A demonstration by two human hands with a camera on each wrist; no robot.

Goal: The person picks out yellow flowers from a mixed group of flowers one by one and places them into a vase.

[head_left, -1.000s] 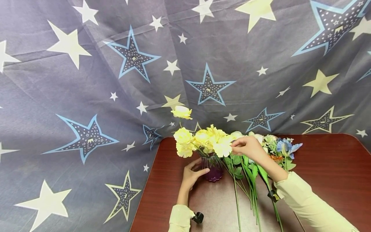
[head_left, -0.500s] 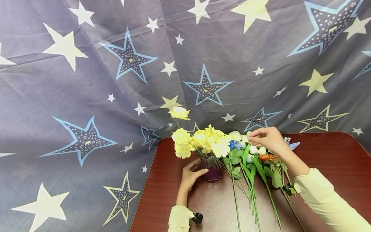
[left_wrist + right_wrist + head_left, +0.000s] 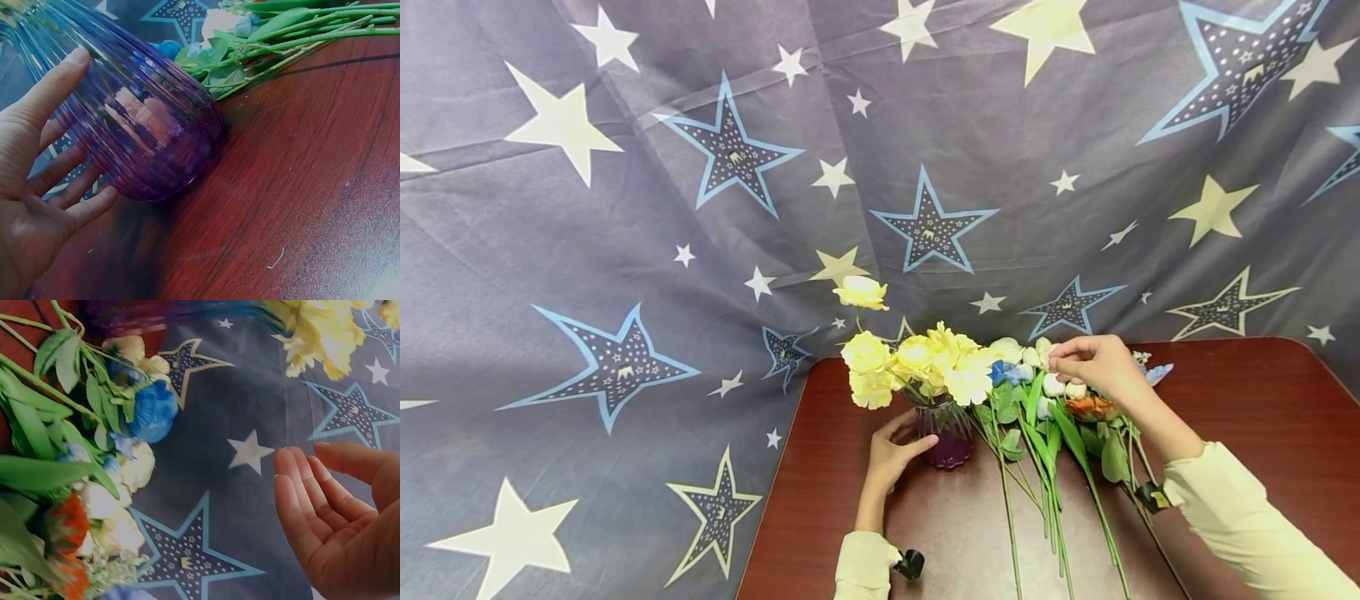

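A ribbed glass vase (image 3: 951, 446), clear above and purple below, stands upright on the table and holds several yellow flowers (image 3: 940, 358). My left hand (image 3: 891, 454) holds it from the left; the left wrist view shows the thumb against the near glass and the fingers (image 3: 75, 184) reaching behind. My right hand (image 3: 1097, 365) hovers over the loose flowers' heads. In the right wrist view that hand (image 3: 337, 519) is bent and has nothing between thumb and fingers. Below it lie white flowers (image 3: 1052, 383), a blue flower (image 3: 1007, 372) and an orange flower (image 3: 1092, 408).
Long green stems (image 3: 1052, 517) stretch from the flower heads towards the table's near edge. A star-printed cloth (image 3: 625, 208) hangs behind the dark red table (image 3: 1247, 417). Pale blue petals (image 3: 1159, 373) show beyond my right hand.
My right hand has moved right, away from the yellow flowers, to above the loose ones, and has barely shifted in the last half second. My left hand stays at the vase.
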